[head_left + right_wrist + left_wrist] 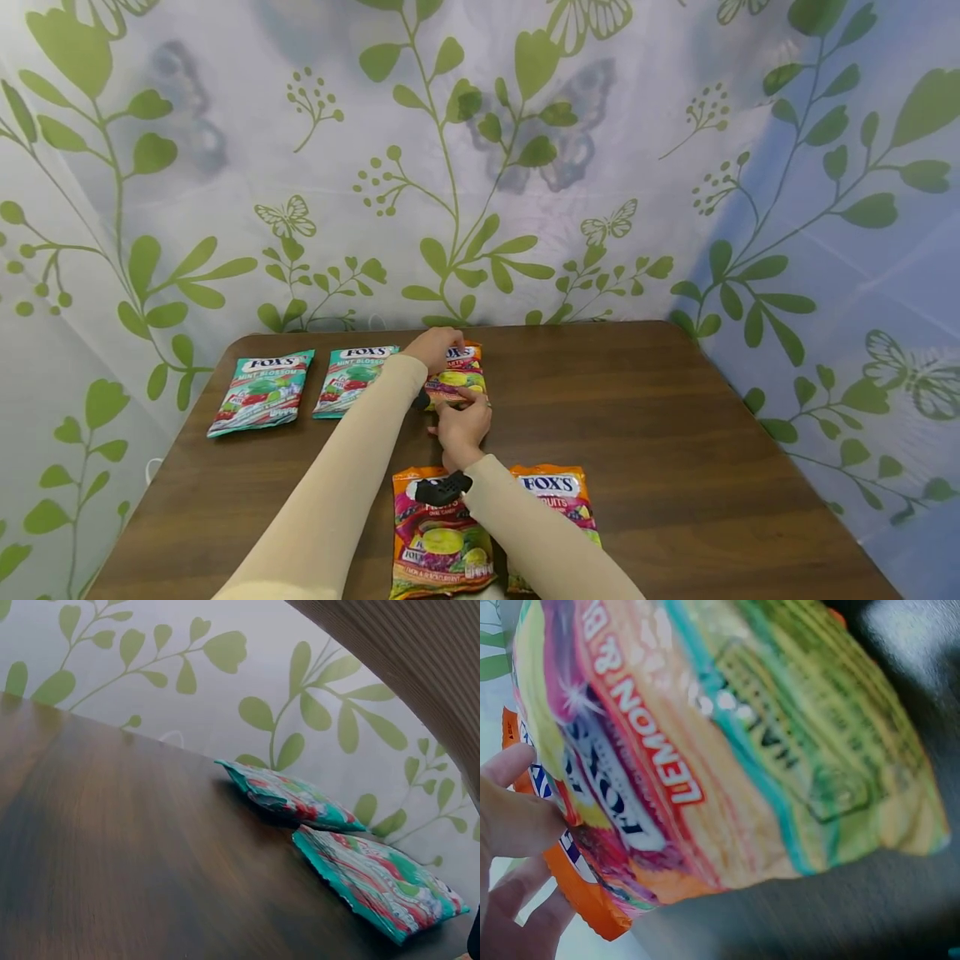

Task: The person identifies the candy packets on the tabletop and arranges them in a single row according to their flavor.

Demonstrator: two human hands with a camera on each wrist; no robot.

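Fruit candy bag [453,380], one: I found it near the middle of the worktop's [615,417] far edge. Left hand [435,347] pinched its top; right hand [461,425] met its lower end, grip unclear to me. Mint Blossom bags [258,396], two: worktop's far left. Other fruit bags [442,542], two: worktop's nearer part.

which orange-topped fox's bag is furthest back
The far orange-topped bag, next to a mint bag, with the left hand at its top edge. The near left bag and near right bag lie closer to the camera.
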